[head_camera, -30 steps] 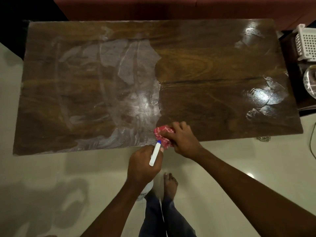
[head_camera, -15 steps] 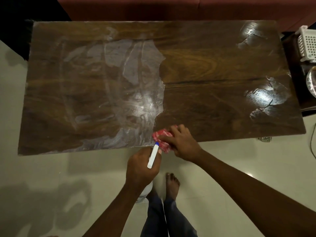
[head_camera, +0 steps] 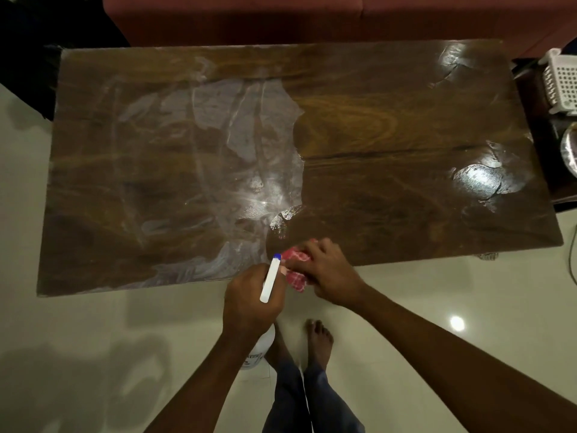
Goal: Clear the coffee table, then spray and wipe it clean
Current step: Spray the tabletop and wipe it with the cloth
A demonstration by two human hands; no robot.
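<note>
A white perforated basket (head_camera: 561,84) stands on a dark side stand (head_camera: 530,98) just beyond the right end of the coffee table (head_camera: 390,120); what it holds cannot be told. Below it a shiny round object (head_camera: 570,151) is cut off by the frame edge. The spray bottle (head_camera: 270,279) is a white, opaque container, so its contents are hidden; its rounded body hangs below the hand, over the pale glossy floor (head_camera: 93,339) and just off the table's near edge. The bottle's head is a white bar with a blue tip. Its long axis runs from near-left to far-right, with the tip pointing away from the person at the cloth (head_camera: 295,271). The table is a wooden rectangle whose long axis runs left to right. Its left half carries a whitish, streaky film, its right half shows bare grain, and glossy wet patches lie near the right end. The left hand (head_camera: 249,303) is curled closed round the neck of the bottle. The right hand (head_camera: 327,270) lies on the near edge of the table, fingers bent over the bunched red-and-white checked cloth, gripping it; part of the cloth hangs past the edge. A reddish sofa (head_camera: 281,17) runs along the far side of the table.
</note>
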